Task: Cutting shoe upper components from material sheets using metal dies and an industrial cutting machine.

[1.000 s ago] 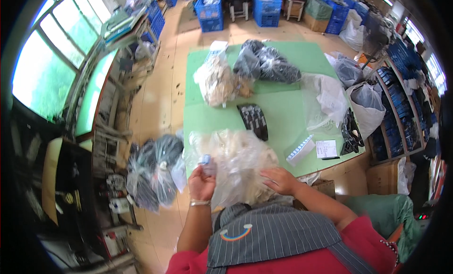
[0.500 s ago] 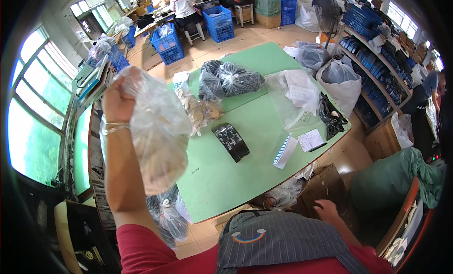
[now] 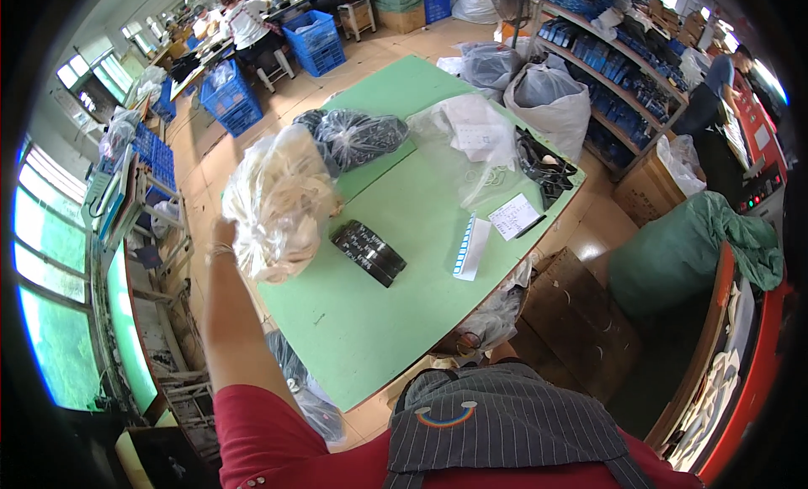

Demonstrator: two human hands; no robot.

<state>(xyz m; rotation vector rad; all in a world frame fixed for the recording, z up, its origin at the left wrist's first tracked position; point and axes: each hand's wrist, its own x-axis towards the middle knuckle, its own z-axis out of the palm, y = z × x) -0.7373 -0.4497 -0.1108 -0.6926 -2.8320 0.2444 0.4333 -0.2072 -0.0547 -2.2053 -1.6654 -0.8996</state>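
My left hand (image 3: 224,236) grips a clear plastic bag (image 3: 282,204) packed with cream-coloured pieces. The bag is over the far left part of the green table, and its bulk hides most of my fingers. To its right a bundle of black curved strips (image 3: 369,252) with white marks lies on the tabletop. Beyond it sits a knotted clear bag of dark items (image 3: 358,138). Of my right arm only a small patch of skin (image 3: 503,352) shows by the table's near edge; the hand itself is out of sight.
The green table (image 3: 353,346) also carries a flat clear bag (image 3: 463,135), a written paper slip (image 3: 515,216), a blue-and-white strip (image 3: 470,247) and black straps (image 3: 545,165). A cardboard box (image 3: 572,321) and a green sack (image 3: 690,253) stand at right, blue crates (image 3: 229,98) behind.
The cream-filled bag has swung from hanging beside the table to over its far left part, with my left hand still holding it. My right hand has gone out of sight. The view has turned right.
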